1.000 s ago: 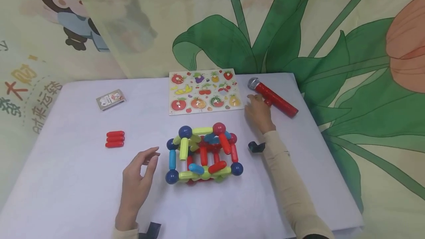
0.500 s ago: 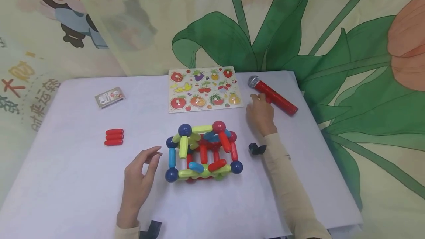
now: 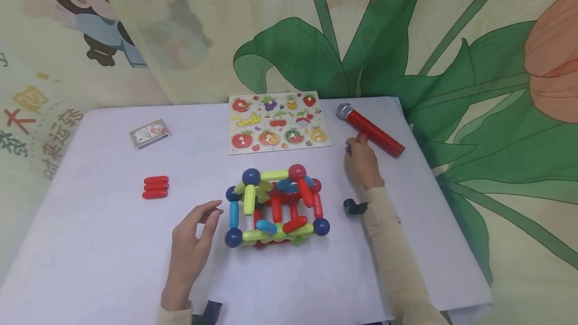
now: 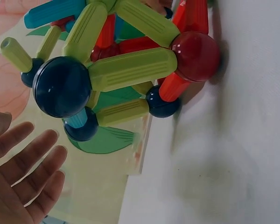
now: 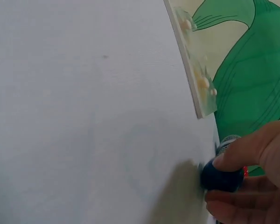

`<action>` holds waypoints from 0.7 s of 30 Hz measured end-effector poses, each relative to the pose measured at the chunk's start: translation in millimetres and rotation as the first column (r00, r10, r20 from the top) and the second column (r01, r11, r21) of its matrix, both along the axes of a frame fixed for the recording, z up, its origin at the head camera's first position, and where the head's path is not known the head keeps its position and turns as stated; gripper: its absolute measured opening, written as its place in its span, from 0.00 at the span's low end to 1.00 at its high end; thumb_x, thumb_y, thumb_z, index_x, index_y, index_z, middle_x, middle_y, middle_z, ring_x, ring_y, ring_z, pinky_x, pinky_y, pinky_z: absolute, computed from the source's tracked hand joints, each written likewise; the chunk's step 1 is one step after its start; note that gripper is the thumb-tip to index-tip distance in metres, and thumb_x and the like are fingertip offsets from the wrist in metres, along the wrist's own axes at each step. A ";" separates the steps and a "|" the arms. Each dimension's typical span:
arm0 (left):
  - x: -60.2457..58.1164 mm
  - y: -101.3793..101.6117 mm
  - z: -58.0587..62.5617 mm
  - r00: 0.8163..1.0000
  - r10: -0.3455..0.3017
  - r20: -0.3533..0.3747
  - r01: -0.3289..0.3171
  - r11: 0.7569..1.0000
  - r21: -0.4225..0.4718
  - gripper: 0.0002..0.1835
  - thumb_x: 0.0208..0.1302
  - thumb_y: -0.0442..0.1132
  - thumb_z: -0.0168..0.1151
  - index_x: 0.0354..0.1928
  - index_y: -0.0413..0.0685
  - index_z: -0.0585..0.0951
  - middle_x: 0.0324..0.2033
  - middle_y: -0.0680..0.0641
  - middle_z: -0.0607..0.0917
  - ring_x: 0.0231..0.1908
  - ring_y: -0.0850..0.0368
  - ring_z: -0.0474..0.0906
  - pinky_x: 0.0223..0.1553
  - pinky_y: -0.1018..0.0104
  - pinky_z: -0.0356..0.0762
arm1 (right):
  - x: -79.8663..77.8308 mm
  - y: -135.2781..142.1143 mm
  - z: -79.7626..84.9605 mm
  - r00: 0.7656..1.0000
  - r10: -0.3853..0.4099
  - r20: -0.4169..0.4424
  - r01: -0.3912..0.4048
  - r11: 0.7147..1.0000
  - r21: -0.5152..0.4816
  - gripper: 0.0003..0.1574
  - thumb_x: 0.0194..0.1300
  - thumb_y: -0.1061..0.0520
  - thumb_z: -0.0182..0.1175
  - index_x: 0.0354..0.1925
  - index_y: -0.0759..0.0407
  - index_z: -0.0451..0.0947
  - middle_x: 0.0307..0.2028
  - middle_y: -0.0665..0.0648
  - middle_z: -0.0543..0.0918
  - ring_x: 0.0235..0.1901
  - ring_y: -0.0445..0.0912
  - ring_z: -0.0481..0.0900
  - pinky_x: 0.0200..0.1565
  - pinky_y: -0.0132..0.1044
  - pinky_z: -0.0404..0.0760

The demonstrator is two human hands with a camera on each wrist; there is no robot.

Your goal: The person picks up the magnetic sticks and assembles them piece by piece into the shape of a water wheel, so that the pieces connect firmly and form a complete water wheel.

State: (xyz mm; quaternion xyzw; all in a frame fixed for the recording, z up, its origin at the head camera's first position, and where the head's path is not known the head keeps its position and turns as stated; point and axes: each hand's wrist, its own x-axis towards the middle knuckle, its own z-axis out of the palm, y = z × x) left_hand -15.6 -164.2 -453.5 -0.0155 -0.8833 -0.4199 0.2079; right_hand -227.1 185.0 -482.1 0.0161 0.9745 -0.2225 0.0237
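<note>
My right hand (image 3: 363, 162) pinches a dark blue ball (image 5: 222, 178) between thumb and fingers, close over the white tablecloth and just in front of the red microphone (image 3: 375, 133). In the head view only a sliver of that ball shows past the fingertips. Mid-table stands a frame of toy rods and balls (image 3: 276, 175), in lime, red and blue. Left of it, my left hand (image 3: 193, 247) is held with relaxed fingers and nothing in them. The left wrist view has those fingers (image 4: 42, 182) apart from the nearest blue ball (image 4: 61, 87) of the frame.
A fruit puzzle board (image 3: 257, 150) with small knobs lies at the back. Several red rods (image 3: 155, 186) lie side by side at the left, and a small card box (image 3: 150, 134) sits behind them. A printed cloth (image 3: 289, 54) hangs behind the table.
My right hand has drawn slightly right and nearer to me from beside the microphone, and the blue ball now shows at its fingertips. The left hand has edged right.
</note>
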 end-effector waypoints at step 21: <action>-2.4 -0.8 -2.4 0.999 0.018 0.033 -0.018 1.000 -0.010 0.14 0.64 0.33 0.62 0.52 0.44 0.80 0.40 0.47 0.87 0.36 0.62 0.79 0.41 0.87 0.69 | 189.0 -46.4 40.6 0.872 0.099 -0.479 -0.445 0.570 -0.691 0.30 0.50 0.75 0.62 0.53 0.68 0.67 0.42 0.64 0.83 0.44 0.42 0.80 0.51 0.32 0.76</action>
